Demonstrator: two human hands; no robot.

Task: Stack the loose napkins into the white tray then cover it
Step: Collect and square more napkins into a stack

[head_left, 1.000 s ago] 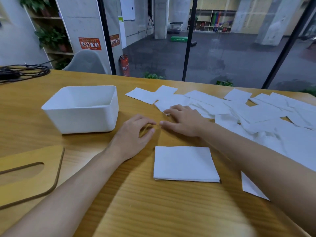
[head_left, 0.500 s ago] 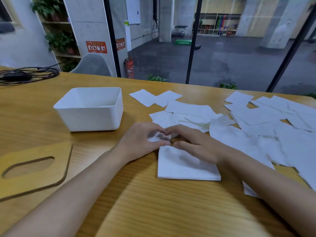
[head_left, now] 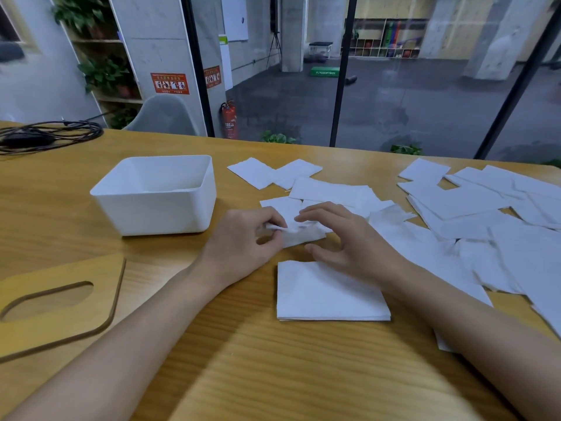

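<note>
The white tray [head_left: 158,208] stands empty at the table's left middle. Right of it, my left hand [head_left: 243,244] pinches the left edge of one loose napkin [head_left: 303,233] lifted slightly off the wood. My right hand [head_left: 346,238] hovers over that napkin's right side with its fingers spread and lightly curved, fingertips touching it. A neat stack of napkins [head_left: 328,296] lies just in front of both hands. Several loose napkins [head_left: 455,208] are scattered across the right half of the table. The wooden lid [head_left: 57,302] with an oval slot lies at the near left.
A coil of black cable [head_left: 48,136] sits at the far left table corner. A grey chair [head_left: 161,113] stands behind the table's far edge, with glass walls beyond. Bare wood stretches along the near edge.
My right hand dragged a napkin from the pile toward me, and my left hand took hold of its edge. The view shifted slightly rightward.
</note>
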